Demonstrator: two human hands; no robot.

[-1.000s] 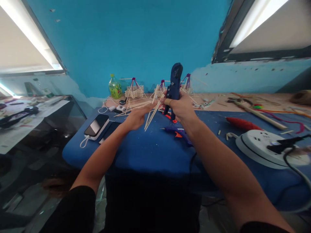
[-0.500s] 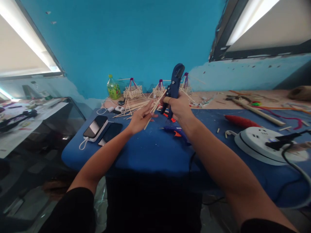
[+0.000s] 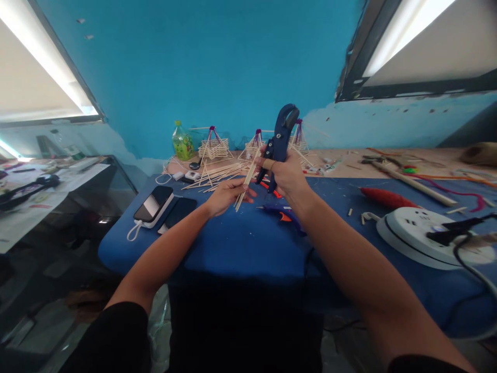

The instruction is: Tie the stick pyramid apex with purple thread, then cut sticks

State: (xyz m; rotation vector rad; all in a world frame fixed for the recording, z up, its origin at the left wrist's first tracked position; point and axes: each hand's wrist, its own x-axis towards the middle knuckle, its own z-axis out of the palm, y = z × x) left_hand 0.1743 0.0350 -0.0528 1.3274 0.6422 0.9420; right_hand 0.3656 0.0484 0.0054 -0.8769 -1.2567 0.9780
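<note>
A broad worktop with a blue surface (image 3: pixel 240 243) stretches before the person, a rounded white plastic power-socket block (image 3: pixel 406 228) over at the right. Above the middle, the right hand (image 3: pixel 285 168) is wrapped round a dark-blue plier-like tool (image 3: pixel 281 137) held upright, and its thumb side pinches the upper part of a narrow bundle of thin, pale wooden sticks (image 3: pixel 249 176). The left hand (image 3: pixel 227 196) grips the lower part between thumb and fingers. A second ago those sticks splayed apart below the right hand; now they lie nearly side by side, slanting down between both hands. To my eye that leaves them steadier and easier to keep even.

At the back, a clear green plastic bottle (image 3: pixel 179 135) wears a printed label (image 3: pixel 185 149), but I can't make out the words. On the purple-blue glue gun (image 3: pixel 275 209) there's a small pale sticker (image 3: pixel 286 208), also too tiny to read.
</note>
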